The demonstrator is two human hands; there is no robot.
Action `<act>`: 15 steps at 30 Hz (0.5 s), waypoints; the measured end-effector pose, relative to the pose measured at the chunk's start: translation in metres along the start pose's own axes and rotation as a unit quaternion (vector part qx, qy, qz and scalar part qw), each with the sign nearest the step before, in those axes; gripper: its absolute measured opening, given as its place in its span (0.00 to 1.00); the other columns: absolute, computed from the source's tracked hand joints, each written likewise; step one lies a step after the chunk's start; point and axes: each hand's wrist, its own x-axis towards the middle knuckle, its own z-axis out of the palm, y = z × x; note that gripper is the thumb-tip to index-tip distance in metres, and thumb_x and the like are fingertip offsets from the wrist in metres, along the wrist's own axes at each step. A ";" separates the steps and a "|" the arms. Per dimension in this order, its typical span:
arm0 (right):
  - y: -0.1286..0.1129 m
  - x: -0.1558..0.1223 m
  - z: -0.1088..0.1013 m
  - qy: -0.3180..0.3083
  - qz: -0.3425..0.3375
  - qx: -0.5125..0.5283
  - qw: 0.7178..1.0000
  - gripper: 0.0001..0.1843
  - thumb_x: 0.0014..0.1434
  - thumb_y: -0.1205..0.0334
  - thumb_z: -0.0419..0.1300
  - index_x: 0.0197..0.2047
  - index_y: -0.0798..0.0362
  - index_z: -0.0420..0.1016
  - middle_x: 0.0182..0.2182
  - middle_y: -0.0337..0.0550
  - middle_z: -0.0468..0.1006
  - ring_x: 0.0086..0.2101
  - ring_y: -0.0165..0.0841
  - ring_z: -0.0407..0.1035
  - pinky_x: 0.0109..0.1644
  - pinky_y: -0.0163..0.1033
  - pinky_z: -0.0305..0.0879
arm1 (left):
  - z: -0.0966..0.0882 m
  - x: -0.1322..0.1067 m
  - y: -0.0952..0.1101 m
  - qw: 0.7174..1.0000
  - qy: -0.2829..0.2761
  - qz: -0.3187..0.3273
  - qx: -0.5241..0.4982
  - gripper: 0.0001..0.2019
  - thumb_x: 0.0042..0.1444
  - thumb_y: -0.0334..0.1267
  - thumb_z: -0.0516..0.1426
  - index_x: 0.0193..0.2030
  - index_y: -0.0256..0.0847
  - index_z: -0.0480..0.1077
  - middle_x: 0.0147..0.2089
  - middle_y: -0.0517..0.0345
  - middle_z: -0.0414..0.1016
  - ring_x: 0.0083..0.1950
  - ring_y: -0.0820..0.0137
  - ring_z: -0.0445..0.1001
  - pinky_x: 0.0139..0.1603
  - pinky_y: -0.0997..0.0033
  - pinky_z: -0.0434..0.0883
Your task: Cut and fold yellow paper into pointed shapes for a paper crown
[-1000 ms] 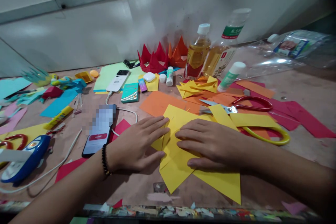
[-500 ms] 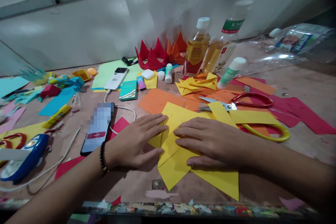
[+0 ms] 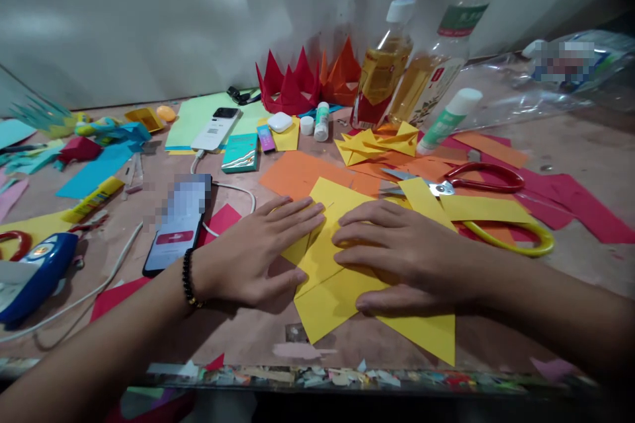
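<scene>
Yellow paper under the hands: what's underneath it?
What's beneath the yellow paper is hidden; the stained tabletop shows past its lower edges, an orange sheet past its far edge.

Craft workbench (image 3: 238, 337): coloured paper (image 3: 302, 175), scissors (image 3: 436, 188), glue bottle (image 3: 449, 120).

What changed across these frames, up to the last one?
The head camera tilted down slightly, so the whole table sits higher in the frame. The left hand and right hand stay flat on the folded yellow paper; nothing was taken hold of or let go. The red-handled scissors stayed put.
</scene>
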 end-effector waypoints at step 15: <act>-0.001 -0.002 0.000 -0.003 -0.001 -0.007 1.000 0.19 0.75 0.50 0.60 0.54 0.57 0.81 0.50 0.55 0.84 0.51 0.45 0.76 0.58 0.50 0.71 | 0.002 0.001 0.001 1.000 -0.007 -0.021 0.021 0.38 0.74 0.56 0.53 0.82 0.38 0.50 0.85 0.43 0.53 0.86 0.49 0.50 0.84 0.36 0.48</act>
